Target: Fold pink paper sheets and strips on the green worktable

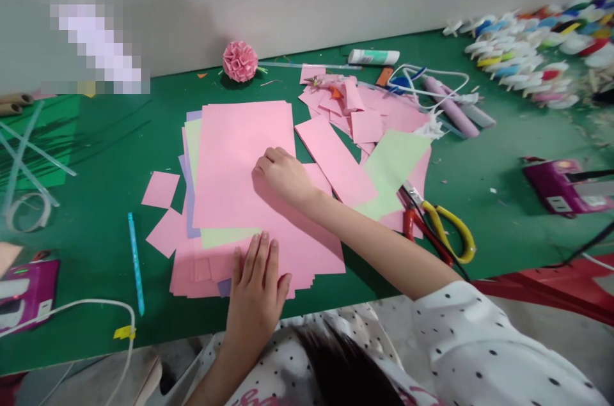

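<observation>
A large pink sheet of paper (240, 137) tops a loose stack, with pale green paper (230, 238) and purple paper (190, 195) showing at its edges. My right hand (285, 176) rests over this sheet's right side, its fingers curled under; anything inside them is hidden. Flat on the lower edge of the stack lies my left hand (256, 284), fingers stretched out and holding nothing. Two small pink squares (161, 190) lie to the left of the stack. Folded pink strips (336, 160) and a cut green sheet (396, 160) lie to its right.
Scissors with yellow handles (451, 233) and a red-handled tool (417, 227) lie at right. Behind are a pink paper ball (240, 62), a glue stick (374, 57) and pink scraps (367, 124). A blue pen (135, 263) and purple devices (566, 185) flank the work area.
</observation>
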The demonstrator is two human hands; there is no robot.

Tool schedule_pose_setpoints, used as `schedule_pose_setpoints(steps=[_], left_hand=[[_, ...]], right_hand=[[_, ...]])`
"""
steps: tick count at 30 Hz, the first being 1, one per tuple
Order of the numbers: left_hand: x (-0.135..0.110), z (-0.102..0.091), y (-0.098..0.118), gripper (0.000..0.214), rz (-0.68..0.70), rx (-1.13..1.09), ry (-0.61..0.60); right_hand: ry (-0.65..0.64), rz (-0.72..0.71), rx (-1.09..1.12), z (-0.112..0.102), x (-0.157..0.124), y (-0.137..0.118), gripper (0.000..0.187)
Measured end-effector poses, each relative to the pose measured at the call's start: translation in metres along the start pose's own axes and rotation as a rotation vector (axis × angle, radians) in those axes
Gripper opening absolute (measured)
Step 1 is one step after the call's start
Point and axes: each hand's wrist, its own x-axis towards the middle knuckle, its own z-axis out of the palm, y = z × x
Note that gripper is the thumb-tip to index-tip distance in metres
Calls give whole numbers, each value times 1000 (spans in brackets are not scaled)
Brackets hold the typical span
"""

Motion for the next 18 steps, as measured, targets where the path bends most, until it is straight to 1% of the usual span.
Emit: schedule_pose_setpoints(steps=[3,10,14,18], left_hand=[[0,0,0,51,-4,3,1],[0,0,-1,51,0,11,1],[-1,1,-1,52,8,16,9],[-1,1,-2,52,3,14,6]], right_hand=[[8,10,15,-2,3,-2,33],[80,20,13,7,3,-1,32],[105,40,22,6,4,2,31],[90,-7,14,5,0,0,31]])
